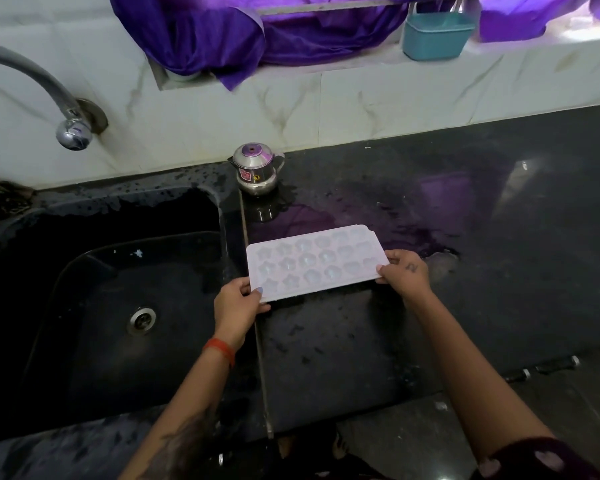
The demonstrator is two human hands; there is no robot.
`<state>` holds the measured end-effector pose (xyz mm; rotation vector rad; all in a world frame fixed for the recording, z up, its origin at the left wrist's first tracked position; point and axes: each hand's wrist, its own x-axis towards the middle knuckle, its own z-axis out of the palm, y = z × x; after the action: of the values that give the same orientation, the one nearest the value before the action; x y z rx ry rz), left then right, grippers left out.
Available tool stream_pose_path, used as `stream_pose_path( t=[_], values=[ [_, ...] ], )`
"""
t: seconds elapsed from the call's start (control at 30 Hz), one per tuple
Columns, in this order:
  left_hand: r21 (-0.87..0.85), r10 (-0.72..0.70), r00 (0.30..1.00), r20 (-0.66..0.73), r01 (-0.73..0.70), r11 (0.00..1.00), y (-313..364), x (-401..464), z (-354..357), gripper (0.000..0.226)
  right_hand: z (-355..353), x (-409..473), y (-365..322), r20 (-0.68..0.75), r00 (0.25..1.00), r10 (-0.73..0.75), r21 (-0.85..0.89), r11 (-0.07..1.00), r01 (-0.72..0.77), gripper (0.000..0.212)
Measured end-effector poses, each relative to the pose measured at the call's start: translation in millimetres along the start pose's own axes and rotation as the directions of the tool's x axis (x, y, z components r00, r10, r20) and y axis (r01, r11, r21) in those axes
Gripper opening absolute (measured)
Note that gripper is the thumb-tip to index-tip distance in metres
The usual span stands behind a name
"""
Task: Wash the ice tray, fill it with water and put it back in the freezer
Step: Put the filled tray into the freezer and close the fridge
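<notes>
Wet black counter (465, 237), steel pot (256, 169)

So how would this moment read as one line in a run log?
ice tray: level, over counter beside sink | left hand: grips near-left corner | right hand: grips right end | tap: no water seen

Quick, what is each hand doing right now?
Left hand: grips the near-left corner of the white plastic ice tray.
Right hand: grips the ice tray's right end.

Small steel lidded pot (256, 169) on wet black counter (465, 209); teal plastic tub (436, 36) and purple cloth (222, 39) on sill.
</notes>
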<state>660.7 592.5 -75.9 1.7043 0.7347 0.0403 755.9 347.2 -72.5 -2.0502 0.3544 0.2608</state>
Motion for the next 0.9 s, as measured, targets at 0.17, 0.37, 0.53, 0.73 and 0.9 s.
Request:
stream_pose_path(
  t=[0.17, 0.37, 0.53, 0.73, 0.9],
  values=[
    [-0.022, 0.002, 1.000, 0.020, -0.002, 1.000, 0.7, 0.2, -1.2, 0.026, -5.5, -8.8, 4.5, -0.019, 0.999, 0.030, 0.093, 0.995, -0.028, 0.026],
    [0.000, 0.073, 0.995, 0.067, -0.073, 0.997, 4.7, 1.8, -4.7, 0.029, -12.4, -27.3, 13.8, -0.074, 0.996, 0.054, 0.178, 0.983, -0.040, 0.032],
    [-0.019, 0.141, 0.975, 0.169, -0.140, 0.990, 13.6, 2.9, -7.0, 0.029, -22.7, -56.1, 18.8, -0.174, 0.982, 0.070, 0.262, 0.965, -0.023, 0.032],
    [-0.010, 0.198, 0.926, 0.320, -0.205, 0.979, 20.5, 5.1, -8.5, 0.028, -27.4, -99.6, 27.7, -0.321, 0.934, 0.157, 0.349, 0.936, -0.037, 0.033],
    [0.007, 0.233, 0.856, 0.462, -0.267, 0.964, 26.1, 0.6, -6.5, 0.026, -26.3, -141.7, 45.0, -0.439, 0.870, 0.224, 0.402, 0.915, -0.033, 0.032]
  ],
)
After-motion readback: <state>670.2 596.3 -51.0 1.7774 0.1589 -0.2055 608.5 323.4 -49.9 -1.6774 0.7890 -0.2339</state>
